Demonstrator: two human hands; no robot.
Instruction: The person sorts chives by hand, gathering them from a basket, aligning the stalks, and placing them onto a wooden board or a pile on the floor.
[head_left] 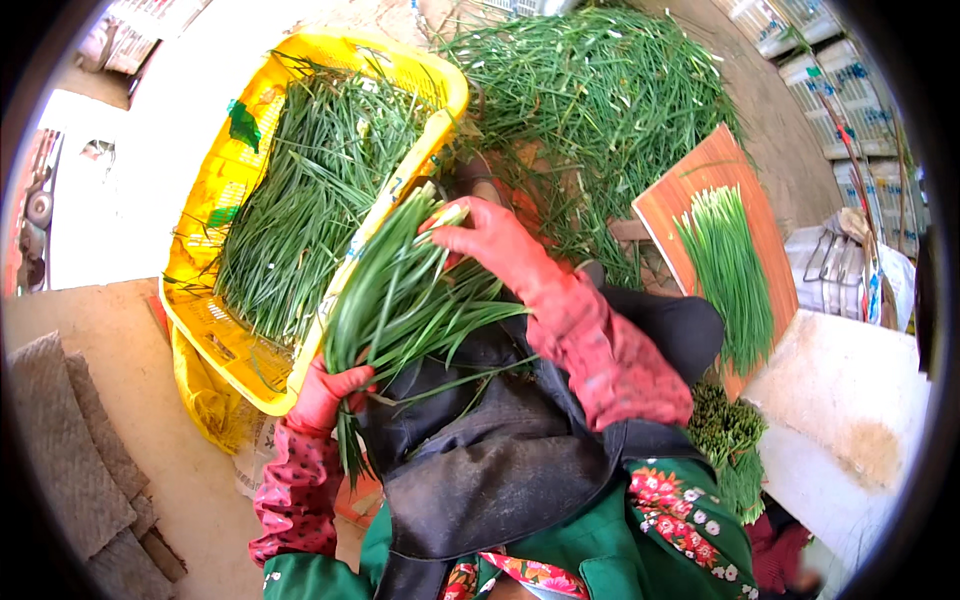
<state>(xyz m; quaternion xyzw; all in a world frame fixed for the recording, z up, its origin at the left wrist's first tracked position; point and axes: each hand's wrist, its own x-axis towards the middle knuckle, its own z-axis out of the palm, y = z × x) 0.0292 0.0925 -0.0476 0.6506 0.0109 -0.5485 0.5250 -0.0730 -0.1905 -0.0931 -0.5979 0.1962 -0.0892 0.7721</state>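
Across my lap, over a black apron, lies a loose bunch of garlic chives with pale stem ends up and leaf tips hanging down. My left hand, in a red rubber glove, is closed round its lower, leafy part. At the upper end my right hand, gloved alike, has its fingers pinched on the pale stem ends; some leaves trail below that wrist. Just left of the bunch stands a yellow plastic crate, tilted in view and filled with more chives.
A large heap of chives covers the ground ahead. To the right, a brown board bears a neat row of chives; stacked bundles sit below it. White crates stand far right, grey mats lie left.
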